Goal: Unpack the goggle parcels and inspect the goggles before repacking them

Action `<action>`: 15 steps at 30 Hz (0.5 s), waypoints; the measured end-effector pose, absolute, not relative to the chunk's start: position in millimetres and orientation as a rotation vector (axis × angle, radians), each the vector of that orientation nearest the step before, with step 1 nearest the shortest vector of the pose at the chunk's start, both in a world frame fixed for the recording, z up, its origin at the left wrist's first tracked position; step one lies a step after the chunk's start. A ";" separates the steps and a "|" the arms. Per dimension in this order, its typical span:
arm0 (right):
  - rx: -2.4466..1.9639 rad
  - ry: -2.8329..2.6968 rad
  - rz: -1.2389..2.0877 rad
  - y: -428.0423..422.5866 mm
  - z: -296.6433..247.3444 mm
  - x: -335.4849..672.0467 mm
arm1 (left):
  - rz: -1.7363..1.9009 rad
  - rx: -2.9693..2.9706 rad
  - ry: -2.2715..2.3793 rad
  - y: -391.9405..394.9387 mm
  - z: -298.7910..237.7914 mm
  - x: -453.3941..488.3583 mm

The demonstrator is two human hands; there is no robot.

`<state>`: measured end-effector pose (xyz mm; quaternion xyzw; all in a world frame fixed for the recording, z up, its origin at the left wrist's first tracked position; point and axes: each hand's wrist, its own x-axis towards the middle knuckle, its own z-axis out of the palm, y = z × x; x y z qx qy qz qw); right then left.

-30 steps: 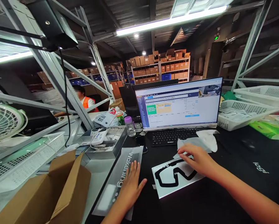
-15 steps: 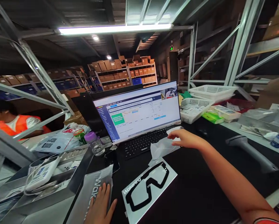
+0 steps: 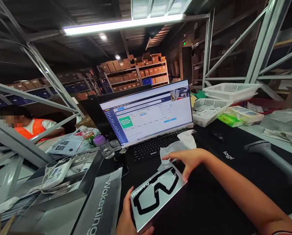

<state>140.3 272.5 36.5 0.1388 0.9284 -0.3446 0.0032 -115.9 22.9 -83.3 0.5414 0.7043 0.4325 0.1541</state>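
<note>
The silver box (image 3: 158,195) sat printed side up; we could not tell whether it touched the surface (image 3: 204,205). We judged that it could tip or slip if lifted from one end, because only the left hand had a firm hold; the loose wrapping (image 3: 172,149) behind it might also snag. The box lay between our hands: the left hand (image 3: 126,217) was clamped on its left end, while the right hand (image 3: 191,160) arched over its far right corner, thumb at the edge, fingers spread apart. The frosted pouch (image 3: 103,199) lay just left. Beyond stood the keyboard (image 3: 146,150) and monitor (image 3: 151,114).
</note>
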 end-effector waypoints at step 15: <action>0.046 3.593 -1.079 169.4 25.6 103.7 | 1.363 2.527 2.140 25.0 22.5 -65.7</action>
